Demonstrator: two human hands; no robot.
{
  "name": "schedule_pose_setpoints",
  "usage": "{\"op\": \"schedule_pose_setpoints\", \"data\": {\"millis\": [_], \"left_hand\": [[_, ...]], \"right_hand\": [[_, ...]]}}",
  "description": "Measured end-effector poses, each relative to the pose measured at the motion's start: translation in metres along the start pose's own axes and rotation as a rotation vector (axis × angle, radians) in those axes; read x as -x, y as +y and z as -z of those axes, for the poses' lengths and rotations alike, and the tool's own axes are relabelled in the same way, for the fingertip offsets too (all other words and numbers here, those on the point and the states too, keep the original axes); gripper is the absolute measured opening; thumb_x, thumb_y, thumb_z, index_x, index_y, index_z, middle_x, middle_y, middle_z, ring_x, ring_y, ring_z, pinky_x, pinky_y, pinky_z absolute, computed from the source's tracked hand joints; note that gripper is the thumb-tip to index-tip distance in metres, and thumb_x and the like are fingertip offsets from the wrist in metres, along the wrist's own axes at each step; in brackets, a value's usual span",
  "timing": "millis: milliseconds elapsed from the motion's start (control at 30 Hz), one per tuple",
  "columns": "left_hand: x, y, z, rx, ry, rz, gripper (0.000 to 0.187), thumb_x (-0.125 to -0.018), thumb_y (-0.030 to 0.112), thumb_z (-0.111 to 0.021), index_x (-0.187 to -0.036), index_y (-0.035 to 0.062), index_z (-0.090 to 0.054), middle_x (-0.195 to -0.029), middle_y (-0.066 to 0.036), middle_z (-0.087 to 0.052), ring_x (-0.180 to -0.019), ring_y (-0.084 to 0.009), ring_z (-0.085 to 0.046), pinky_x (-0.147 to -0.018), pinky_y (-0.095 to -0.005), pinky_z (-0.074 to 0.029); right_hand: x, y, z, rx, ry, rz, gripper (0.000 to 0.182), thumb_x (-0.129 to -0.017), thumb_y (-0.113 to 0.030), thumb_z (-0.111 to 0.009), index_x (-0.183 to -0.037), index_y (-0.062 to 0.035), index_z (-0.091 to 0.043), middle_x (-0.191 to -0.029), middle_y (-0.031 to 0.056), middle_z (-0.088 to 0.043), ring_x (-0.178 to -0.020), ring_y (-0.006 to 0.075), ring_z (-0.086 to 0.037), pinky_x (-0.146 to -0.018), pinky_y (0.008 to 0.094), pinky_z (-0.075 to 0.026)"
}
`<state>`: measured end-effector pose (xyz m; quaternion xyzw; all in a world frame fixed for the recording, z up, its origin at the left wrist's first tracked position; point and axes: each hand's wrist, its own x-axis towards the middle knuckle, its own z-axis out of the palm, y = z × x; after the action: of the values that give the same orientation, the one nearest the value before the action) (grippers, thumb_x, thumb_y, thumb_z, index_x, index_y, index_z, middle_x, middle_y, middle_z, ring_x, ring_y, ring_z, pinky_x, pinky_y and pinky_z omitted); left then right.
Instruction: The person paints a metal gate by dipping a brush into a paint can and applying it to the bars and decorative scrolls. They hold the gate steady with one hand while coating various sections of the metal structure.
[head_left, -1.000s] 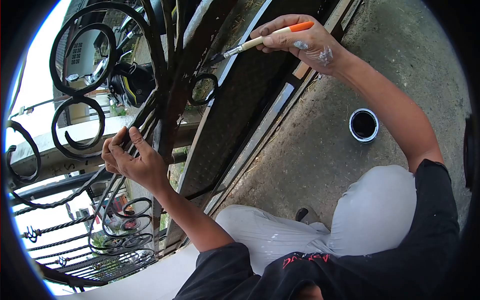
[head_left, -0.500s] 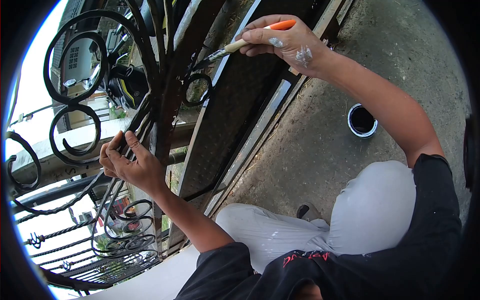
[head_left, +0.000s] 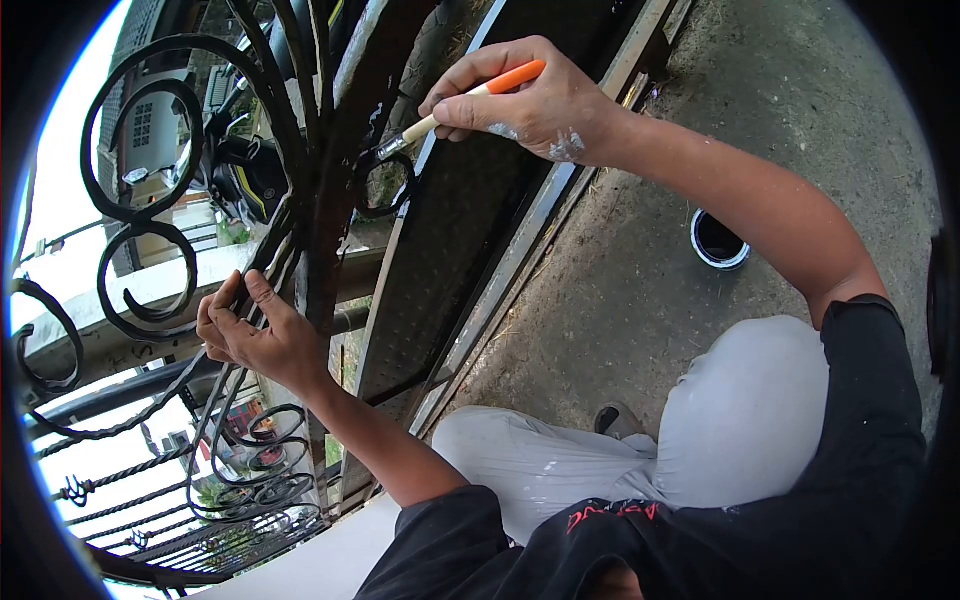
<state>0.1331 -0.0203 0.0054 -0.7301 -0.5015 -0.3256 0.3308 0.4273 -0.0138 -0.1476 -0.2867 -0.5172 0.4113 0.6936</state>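
My right hand [head_left: 515,100] grips a paintbrush [head_left: 418,130] with an orange-tipped, pale handle. Its bristles meet the dark gate post [head_left: 335,190], close to a small black iron ring [head_left: 386,185]. Whitish paint smears mark the back of that hand. Lower left, my left hand [head_left: 262,335] is closed around the bundled black bars of the wrought-iron gate [head_left: 272,240], thumb up. Bare, paler patches show on the post. An open can of dark paint [head_left: 720,240] with a white-smeared rim stands on the ground to the right.
A dark metal panel [head_left: 480,200] with a pale frame runs diagonally beside the post. Black iron scrolls [head_left: 150,215] spread to the left. Behind them is a parked motorcycle [head_left: 250,175]. My bent knees [head_left: 750,410] are over the concrete ground [head_left: 590,310].
My right hand has moved left and slightly down with the paintbrush, bringing its bristles lower along the post. My left hand keeps its hold on the bars.
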Motion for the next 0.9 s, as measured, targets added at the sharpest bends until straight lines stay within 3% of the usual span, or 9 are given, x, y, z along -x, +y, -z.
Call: {"op": "schedule_pose_setpoints", "data": {"millis": [233, 367, 500, 600, 667, 833, 900], "left_hand": [[0.000, 0.001, 0.000, -0.004, -0.006, 0.012, 0.023, -0.097, 0.030, -0.066, -0.105, 0.0078, -0.067, -0.113, -0.003, -0.053, -0.118, -0.0224, -0.046, -0.111, -0.0468, -0.023], [-0.002, 0.004, 0.001, 0.004, -0.006, 0.020, 0.024, -0.096, 0.030, -0.067, -0.105, 0.0077, -0.067, -0.112, -0.003, -0.053, -0.117, -0.0227, -0.046, -0.108, -0.0464, -0.025], [-0.002, 0.002, 0.001, -0.039, 0.013, -0.012, 0.024, -0.096, 0.030, -0.067, -0.104, 0.0073, -0.067, -0.112, -0.004, -0.053, -0.115, -0.0235, -0.045, -0.106, -0.0461, -0.026], [-0.003, 0.000, 0.000, -0.027, 0.009, -0.010, 0.023, -0.096, 0.029, -0.067, -0.104, 0.0074, -0.067, -0.112, -0.005, -0.053, -0.115, -0.0242, -0.045, -0.107, -0.0467, -0.025], [-0.004, 0.002, 0.001, -0.026, 0.015, -0.008, 0.023, -0.095, 0.029, -0.068, -0.103, 0.0073, -0.068, -0.112, -0.005, -0.053, -0.116, -0.0249, -0.045, -0.107, -0.0471, -0.025], [-0.003, 0.006, 0.001, 0.001, 0.020, -0.001, 0.023, -0.093, 0.027, -0.070, -0.101, 0.0055, -0.068, -0.112, -0.008, -0.054, -0.121, -0.0256, -0.042, -0.106, -0.0463, -0.026], [-0.004, 0.006, 0.001, -0.005, 0.015, -0.008, 0.023, -0.093, 0.028, -0.070, -0.101, 0.0065, -0.068, -0.113, -0.009, -0.055, -0.117, -0.0269, -0.044, -0.104, -0.0459, -0.029]], "right_hand": [[0.026, 0.011, 0.005, 0.003, 0.041, -0.184, 0.021, -0.098, -0.021, -0.067, -0.104, -0.0011, -0.071, -0.094, 0.0122, -0.072, -0.087, 0.0182, -0.073, -0.080, 0.0303, -0.061], [0.031, 0.005, 0.007, 0.003, 0.054, -0.152, 0.021, -0.099, -0.019, -0.065, -0.106, -0.0005, -0.070, -0.095, 0.0122, -0.072, -0.088, 0.0188, -0.073, -0.080, 0.0296, -0.062], [0.029, -0.003, 0.003, 0.033, 0.169, -0.005, 0.018, -0.099, -0.016, -0.064, -0.104, -0.0002, -0.070, -0.094, 0.0119, -0.072, -0.087, 0.0184, -0.073, -0.078, 0.0293, -0.061], [0.040, -0.005, -0.006, 0.270, -0.007, 0.159, 0.016, -0.097, -0.014, -0.065, -0.099, 0.0006, -0.070, -0.093, 0.0131, -0.072, -0.086, 0.0178, -0.073, -0.075, 0.0290, -0.059], [0.054, 0.013, -0.015, 0.323, -0.049, 0.397, 0.008, -0.089, -0.007, -0.070, -0.091, 0.0012, -0.070, -0.090, 0.0138, -0.071, -0.085, 0.0210, -0.072, -0.074, 0.0306, -0.059], [0.045, -0.014, -0.027, 0.648, -0.145, 0.784, 0.013, -0.083, -0.001, -0.074, -0.094, 0.0043, -0.068, -0.095, 0.0165, -0.070, -0.089, 0.0278, -0.072, -0.076, 0.0355, -0.062], [0.045, -0.013, -0.028, 0.744, -0.262, 0.730, 0.016, -0.081, 0.000, -0.075, -0.094, 0.0046, -0.067, -0.097, 0.0171, -0.070, -0.088, 0.0285, -0.072, -0.074, 0.0356, -0.062]]}}
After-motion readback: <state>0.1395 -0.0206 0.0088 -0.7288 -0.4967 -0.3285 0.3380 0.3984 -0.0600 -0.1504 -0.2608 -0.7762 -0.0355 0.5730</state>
